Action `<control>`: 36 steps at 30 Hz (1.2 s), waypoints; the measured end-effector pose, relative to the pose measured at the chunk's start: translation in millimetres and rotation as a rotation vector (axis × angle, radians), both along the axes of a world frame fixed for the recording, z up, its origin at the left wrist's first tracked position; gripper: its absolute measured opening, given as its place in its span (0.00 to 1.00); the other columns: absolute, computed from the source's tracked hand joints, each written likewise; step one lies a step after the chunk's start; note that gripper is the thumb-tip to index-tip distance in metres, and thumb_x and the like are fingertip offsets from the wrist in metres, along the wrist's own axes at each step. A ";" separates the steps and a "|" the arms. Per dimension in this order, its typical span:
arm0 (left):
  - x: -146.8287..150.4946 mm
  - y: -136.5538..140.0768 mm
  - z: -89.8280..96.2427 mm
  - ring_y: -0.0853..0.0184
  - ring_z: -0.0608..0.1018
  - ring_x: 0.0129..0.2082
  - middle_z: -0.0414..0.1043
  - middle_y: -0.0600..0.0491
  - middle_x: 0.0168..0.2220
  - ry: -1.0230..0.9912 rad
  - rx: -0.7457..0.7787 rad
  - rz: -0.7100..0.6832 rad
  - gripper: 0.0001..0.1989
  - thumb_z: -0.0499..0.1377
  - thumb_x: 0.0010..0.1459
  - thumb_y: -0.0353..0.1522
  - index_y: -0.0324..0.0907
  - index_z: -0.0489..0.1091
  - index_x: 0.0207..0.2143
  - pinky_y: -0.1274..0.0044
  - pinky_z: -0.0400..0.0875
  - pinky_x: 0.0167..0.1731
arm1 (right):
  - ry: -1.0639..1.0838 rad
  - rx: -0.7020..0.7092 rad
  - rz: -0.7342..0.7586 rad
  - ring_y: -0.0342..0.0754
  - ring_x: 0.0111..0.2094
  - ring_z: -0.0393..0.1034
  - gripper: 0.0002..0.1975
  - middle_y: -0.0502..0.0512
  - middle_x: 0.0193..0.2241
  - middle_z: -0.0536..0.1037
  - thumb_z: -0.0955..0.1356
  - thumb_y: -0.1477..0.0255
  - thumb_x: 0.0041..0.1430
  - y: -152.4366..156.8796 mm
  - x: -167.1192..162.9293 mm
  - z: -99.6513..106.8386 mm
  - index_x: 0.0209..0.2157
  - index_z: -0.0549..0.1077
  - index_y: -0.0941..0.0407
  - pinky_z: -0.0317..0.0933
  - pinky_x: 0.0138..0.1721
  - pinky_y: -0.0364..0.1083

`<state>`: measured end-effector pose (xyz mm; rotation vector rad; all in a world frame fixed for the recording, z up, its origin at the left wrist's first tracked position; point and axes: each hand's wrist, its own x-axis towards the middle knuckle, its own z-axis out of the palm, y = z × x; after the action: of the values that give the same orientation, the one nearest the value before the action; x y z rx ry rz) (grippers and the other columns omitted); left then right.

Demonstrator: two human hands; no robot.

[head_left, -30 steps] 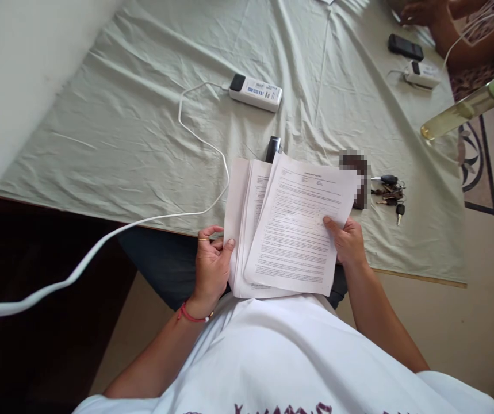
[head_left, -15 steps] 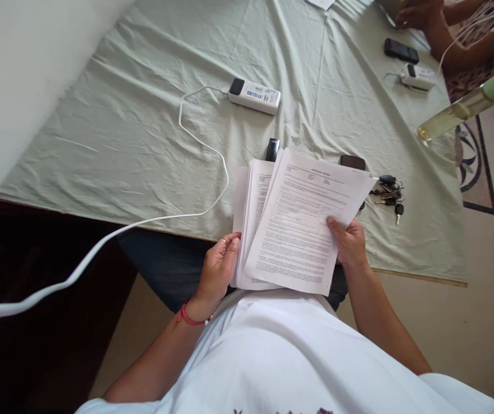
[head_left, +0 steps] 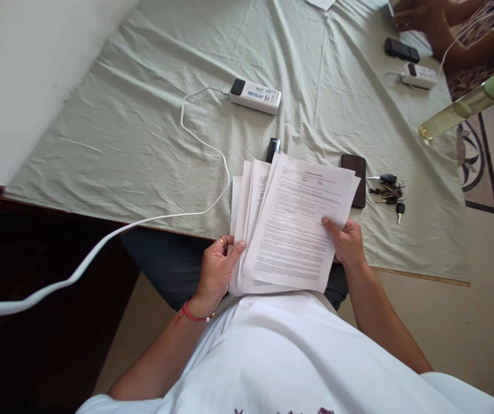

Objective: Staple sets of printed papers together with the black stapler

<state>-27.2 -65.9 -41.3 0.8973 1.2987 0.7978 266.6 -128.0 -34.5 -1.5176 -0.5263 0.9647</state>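
Observation:
Printed paper sheets (head_left: 298, 224) lie fanned between my two hands, over my lap and the near edge of the table. My right hand (head_left: 347, 238) grips the front sheets at their right edge, thumb on top of the print. On the left, my left hand (head_left: 218, 264) pinches the rear sheets (head_left: 238, 230) at their edge, thumb in front and fingers behind. A dark wallet-like case (head_left: 359, 184) and a bunch of keys (head_left: 389, 190) lie just beyond my right hand. Behind the top of the sheets, a small black object (head_left: 273, 149) is partly covered.
A white device (head_left: 255, 96) with a cable (head_left: 160, 218) rests on the green tablecloth (head_left: 143, 126). At the far right are a black phone (head_left: 402, 50), another white device (head_left: 419, 76), a green-capped bottle (head_left: 466, 106) and another person's hand (head_left: 419, 14).
The front sheets have shifted slightly left and down with my right hand, baring more of the dark case. At the left the sheets are fanned wider, and my left thumb now lies over their edge.

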 end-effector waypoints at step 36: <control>9.8 1.9 2.9 0.66 0.76 0.31 0.78 0.52 0.33 0.183 0.228 -0.163 0.18 0.62 0.61 0.45 0.40 0.75 0.41 0.76 0.70 0.34 | -0.019 0.107 -0.079 0.54 0.46 0.80 0.18 0.55 0.44 0.85 0.79 0.62 0.52 -3.9 1.5 -11.8 0.43 0.82 0.54 0.74 0.50 0.53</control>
<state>-17.4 -64.0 -38.3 1.2666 1.2893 0.7584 268.1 -131.9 -46.3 -1.4423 -0.5202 0.8490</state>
